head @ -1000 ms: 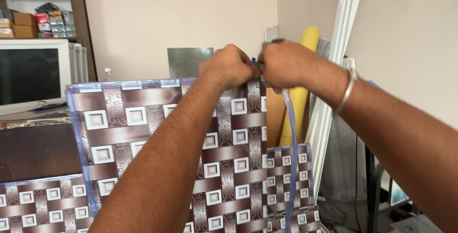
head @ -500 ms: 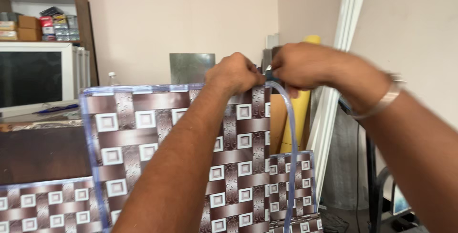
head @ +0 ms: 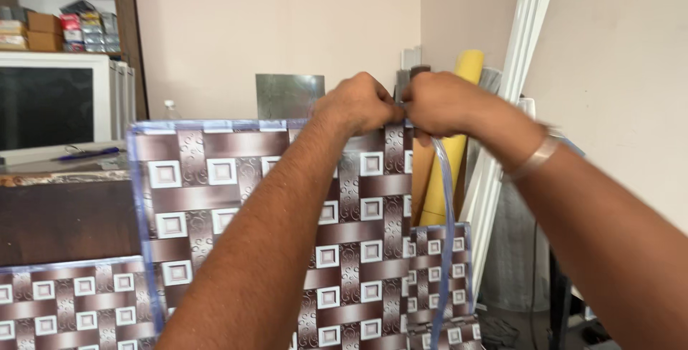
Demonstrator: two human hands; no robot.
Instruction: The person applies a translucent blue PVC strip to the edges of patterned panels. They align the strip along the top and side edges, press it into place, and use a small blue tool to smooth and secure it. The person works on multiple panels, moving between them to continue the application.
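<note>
A large upright panel [head: 236, 199] with a brown woven pattern and white squares stands in front of me, edged with a clear bluish plastic strip. My left hand [head: 362, 103] and my right hand [head: 441, 103] meet at its top right corner, both pinching the strip [head: 446, 199], which hangs down along the panel's right edge. A metal bangle sits on my right wrist.
A smaller panel [head: 441, 278] of the same pattern leans at lower right, another [head: 64, 307] at lower left. A yellow roll [head: 448, 156] and white trim lengths [head: 512, 106] lean in the corner. A monitor [head: 46, 103] and shelves stand left; a grey metal sheet [head: 287, 96] is behind.
Both hands stay joined at the panel's top right corner; the view has shifted slightly, and the hanging strip now lies closer to the panel's right edge.
</note>
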